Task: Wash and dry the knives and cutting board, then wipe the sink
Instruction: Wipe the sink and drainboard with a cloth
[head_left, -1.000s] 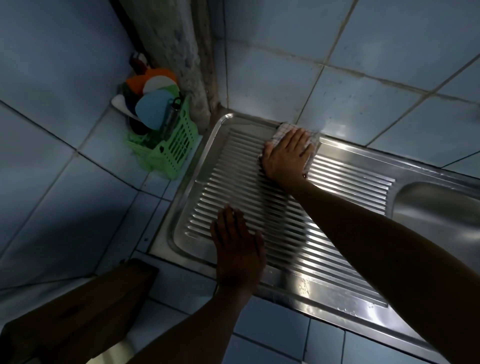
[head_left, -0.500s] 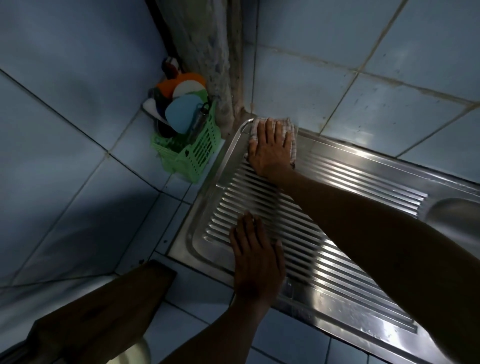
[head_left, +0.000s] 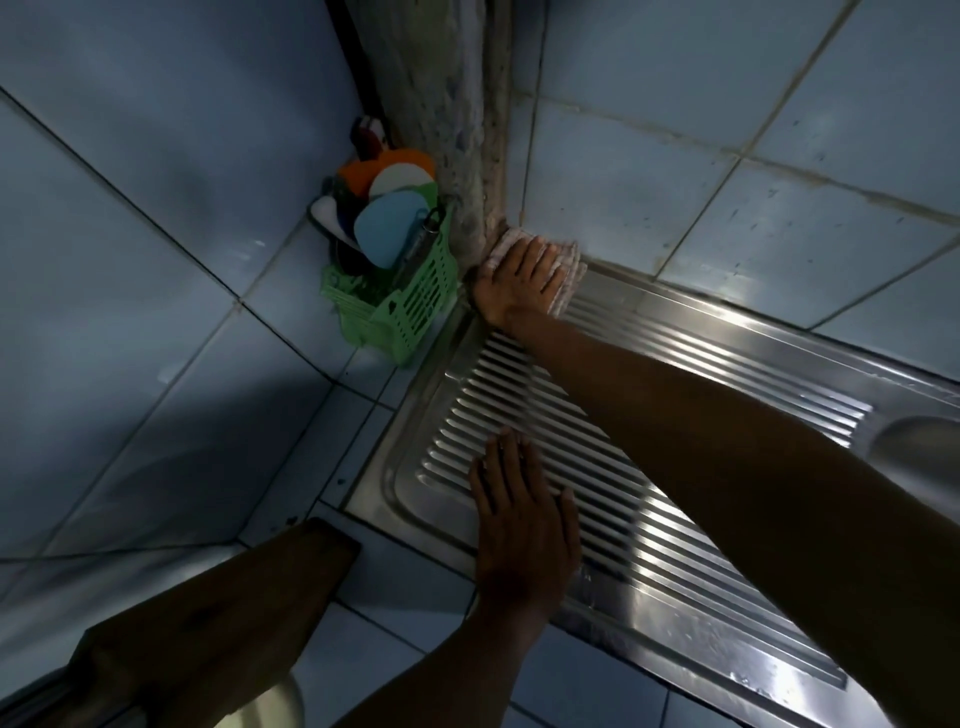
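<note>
The steel sink's ribbed drainboard (head_left: 649, 499) runs from the far left corner toward the basin (head_left: 919, 447) at the right edge. My right hand (head_left: 519, 283) presses flat on a pale checked cloth (head_left: 569, 275) at the drainboard's far left corner, against the tiled wall. My left hand (head_left: 524, 525) rests flat with straight fingers on the near part of the ribs. A brown wooden cutting board (head_left: 218, 623) lies at the bottom left on the tiled counter. No knives are visible.
A green plastic basket (head_left: 400, 306) with colourful utensils stands in the corner left of the sink, beside a rough pillar (head_left: 467, 130). Blue tiled walls close in the left and back. A pale round object (head_left: 280, 701) shows under the cutting board.
My right hand has slid the cloth leftward along the drainboard's far edge into the corner. My left hand has stayed resting on the ribs. The view has shifted.
</note>
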